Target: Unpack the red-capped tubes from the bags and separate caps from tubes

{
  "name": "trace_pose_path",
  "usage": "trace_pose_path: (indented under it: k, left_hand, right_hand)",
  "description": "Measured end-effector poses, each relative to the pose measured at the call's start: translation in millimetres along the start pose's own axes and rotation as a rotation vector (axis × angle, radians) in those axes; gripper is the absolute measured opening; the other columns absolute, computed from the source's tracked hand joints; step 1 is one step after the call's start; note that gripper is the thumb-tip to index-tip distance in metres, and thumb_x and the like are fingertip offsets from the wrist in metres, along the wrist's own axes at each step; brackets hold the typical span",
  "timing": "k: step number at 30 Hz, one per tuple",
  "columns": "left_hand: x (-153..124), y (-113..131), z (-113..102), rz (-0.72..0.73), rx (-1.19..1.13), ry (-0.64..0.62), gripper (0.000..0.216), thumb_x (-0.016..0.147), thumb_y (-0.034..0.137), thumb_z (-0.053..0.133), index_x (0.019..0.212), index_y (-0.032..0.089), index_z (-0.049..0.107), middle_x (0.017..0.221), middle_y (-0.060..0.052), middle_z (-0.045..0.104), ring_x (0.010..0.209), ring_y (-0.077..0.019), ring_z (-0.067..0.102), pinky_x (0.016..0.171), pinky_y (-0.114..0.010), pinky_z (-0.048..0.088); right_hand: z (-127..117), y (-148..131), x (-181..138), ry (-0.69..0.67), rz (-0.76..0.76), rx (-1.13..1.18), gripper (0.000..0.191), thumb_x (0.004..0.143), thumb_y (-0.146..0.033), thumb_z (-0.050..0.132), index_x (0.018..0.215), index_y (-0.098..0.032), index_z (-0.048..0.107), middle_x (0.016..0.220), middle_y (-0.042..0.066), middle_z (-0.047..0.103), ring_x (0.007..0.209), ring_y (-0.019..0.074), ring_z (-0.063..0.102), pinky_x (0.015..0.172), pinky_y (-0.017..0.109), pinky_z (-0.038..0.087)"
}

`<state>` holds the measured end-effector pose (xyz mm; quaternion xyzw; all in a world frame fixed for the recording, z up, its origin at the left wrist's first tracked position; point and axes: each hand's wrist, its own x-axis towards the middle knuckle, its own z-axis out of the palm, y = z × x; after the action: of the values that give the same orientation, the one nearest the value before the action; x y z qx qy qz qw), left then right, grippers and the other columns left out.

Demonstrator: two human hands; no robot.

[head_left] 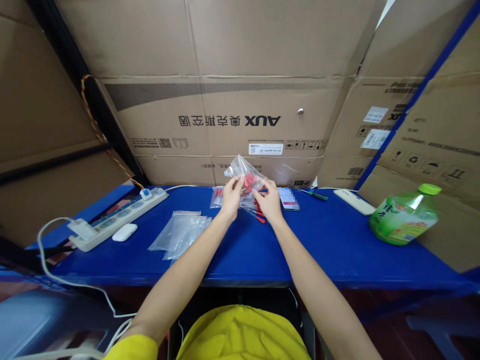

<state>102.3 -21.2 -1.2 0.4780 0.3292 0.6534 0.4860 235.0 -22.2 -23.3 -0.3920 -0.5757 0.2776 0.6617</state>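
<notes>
A clear plastic bag [240, 167] with red pieces [248, 181] inside is held up between my two hands over the back of the table. My left hand [231, 199] pinches its left side, fingers closed. On the right side, my right hand [269, 201] grips the bag with thumb and fingers together. Beneath and behind them lie several red-handled screwdrivers [260, 218] with thin shafts, partly hidden by the hands. Another clear bag with red items [216, 194] rests just left of my left hand. Flat clear bags [180, 235] are piled to the left.
A white power strip [125, 217] with plugs and a white earphone case [125, 232] sit at left. At right are a phone [288, 199], a green screwdriver [318, 195], a white power bank [353, 201] and a large green bottle [403, 215]. Cardboard walls enclose the blue table [318, 250].
</notes>
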Motion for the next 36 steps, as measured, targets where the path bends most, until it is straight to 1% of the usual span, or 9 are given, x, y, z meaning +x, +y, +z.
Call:
trace_pose_path:
  k: [3,6,9,15,20,24,30,33,36]
  left_hand:
    - [3,-5,-3,0.045,0.123,0.036,0.031,0.093,0.04,0.066,0.112,0.017,0.072,0.113,-0.009,0.075,0.093,-0.0196,0.07,0.083,-0.031,0.058]
    - [7,-11,-6,0.06,0.159,0.044,0.029,0.092,0.034,0.064,0.112,0.016,0.074,0.114,-0.009,0.076,0.096,-0.0203,0.071,0.085,-0.031,0.058]
    - [9,-15,-8,0.042,0.161,0.029,0.024,0.091,0.029,0.063,0.107,0.015,0.075,0.109,-0.009,0.078,0.096,-0.0202,0.071,0.086,-0.032,0.058]
    - [10,-17,-11,0.026,0.172,0.065,0.014,0.082,0.024,0.069,0.092,0.015,0.073,0.097,-0.007,0.077,0.091,-0.0193,0.07,0.085,-0.032,0.058]
    - [11,-14,-13,-0.044,0.09,0.047,0.021,0.076,0.029,0.079,0.088,0.015,0.069,0.087,-0.004,0.074,0.081,-0.0155,0.068,0.081,-0.03,0.057]
    - [9,-7,-14,-0.066,-0.018,-0.048,0.024,0.08,0.034,0.079,0.091,0.017,0.066,0.09,-0.003,0.072,0.079,-0.0114,0.066,0.078,-0.024,0.054]
    - [8,0,-13,-0.143,-0.088,-0.157,0.023,0.08,0.022,0.078,0.1,0.015,0.069,0.096,-0.006,0.072,0.083,-0.0115,0.066,0.08,-0.024,0.053]
    - [7,-1,-11,-0.135,-0.041,-0.155,0.024,0.08,0.02,0.077,0.102,0.016,0.069,0.093,-0.004,0.072,0.08,-0.0113,0.065,0.08,-0.025,0.053]
    - [6,-4,-10,-0.092,0.009,-0.173,0.019,0.084,0.023,0.073,0.101,0.016,0.067,0.089,-0.003,0.07,0.075,-0.0104,0.063,0.076,-0.024,0.051]
  right_hand:
    - [-2,7,0,-0.016,0.023,-0.099,0.05,0.073,-0.032,0.074,0.121,-0.021,0.076,0.097,0.002,0.064,0.073,0.0132,0.06,0.072,0.028,0.057]
    - [0,10,0,-0.105,0.145,0.043,0.06,0.071,-0.031,0.074,0.129,-0.019,0.07,0.088,-0.002,0.063,0.064,0.0106,0.057,0.063,0.025,0.054]
    - [4,9,-2,-0.117,0.228,0.181,0.068,0.065,-0.03,0.08,0.131,-0.019,0.067,0.098,0.002,0.071,0.07,0.0125,0.065,0.066,0.026,0.056]
    - [7,6,-3,-0.093,0.233,0.287,0.061,0.061,-0.029,0.086,0.12,-0.02,0.071,0.121,0.01,0.075,0.089,0.0191,0.074,0.086,0.036,0.063]
    - [9,9,-2,-0.082,0.262,0.336,0.065,0.06,-0.03,0.088,0.122,-0.019,0.07,0.121,0.012,0.076,0.102,0.0239,0.075,0.098,0.043,0.06]
    - [12,8,-3,-0.108,0.256,0.384,0.056,0.064,-0.033,0.088,0.117,-0.019,0.073,0.12,0.012,0.077,0.11,0.0259,0.073,0.101,0.044,0.059]
    - [9,10,-1,-0.067,0.287,0.47,0.048,0.062,-0.031,0.088,0.104,-0.02,0.068,0.108,0.008,0.078,0.103,0.0227,0.074,0.099,0.041,0.059]
    - [6,9,1,-0.045,0.293,0.492,0.051,0.063,-0.031,0.088,0.108,-0.022,0.067,0.11,0.007,0.076,0.102,0.0221,0.074,0.097,0.04,0.06]
    - [5,4,1,-0.075,0.311,0.553,0.053,0.063,-0.03,0.087,0.113,-0.021,0.07,0.114,0.007,0.076,0.103,0.0221,0.073,0.099,0.039,0.059]
